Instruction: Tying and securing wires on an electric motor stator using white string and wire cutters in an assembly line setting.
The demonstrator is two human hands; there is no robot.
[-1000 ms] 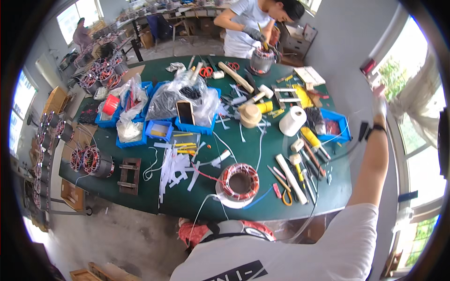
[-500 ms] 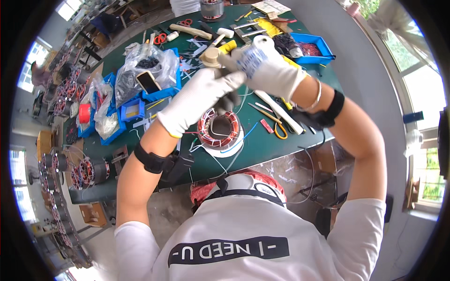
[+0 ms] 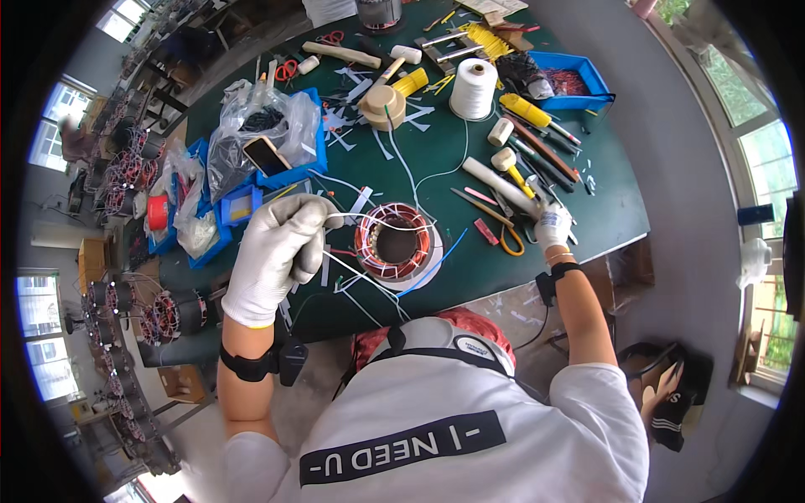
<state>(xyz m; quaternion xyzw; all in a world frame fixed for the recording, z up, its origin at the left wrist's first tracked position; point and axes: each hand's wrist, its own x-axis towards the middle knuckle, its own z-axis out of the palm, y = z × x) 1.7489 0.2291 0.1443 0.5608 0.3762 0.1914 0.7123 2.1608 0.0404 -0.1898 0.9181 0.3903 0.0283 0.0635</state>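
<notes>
A wound motor stator point(image 3: 366, 256) with copper-red coils laced in white stands in front of me on the green table. To its left my left hand point(image 3: 285, 247), in a white glove, is closed in a pinch on a white cord point(image 3: 379, 216) that runs across the stator's top. Loose leads hang off the stator, and a blue tube point(image 3: 442, 260) lies at its right. My right hand point(image 3: 553, 226), also gloved, is down among hand tools at the table's right, by a long white rod point(image 3: 501, 186) and yellow-handled scissors point(image 3: 512, 242). Its fingers are too small and covered to make out.
A white thread spool point(image 3: 474, 88) and a round cream block point(image 3: 383, 107) stand beyond the stator. Mallets and other tools lie to the right, near a blue bin point(image 3: 579, 71). Blue bins with plastic bags point(image 3: 299, 123) and a phone point(image 3: 266, 156) stand at the left.
My hands were together above the stator and have parted. The left has drawn back left with the cord; the right has swung down to the tools at the right.
</notes>
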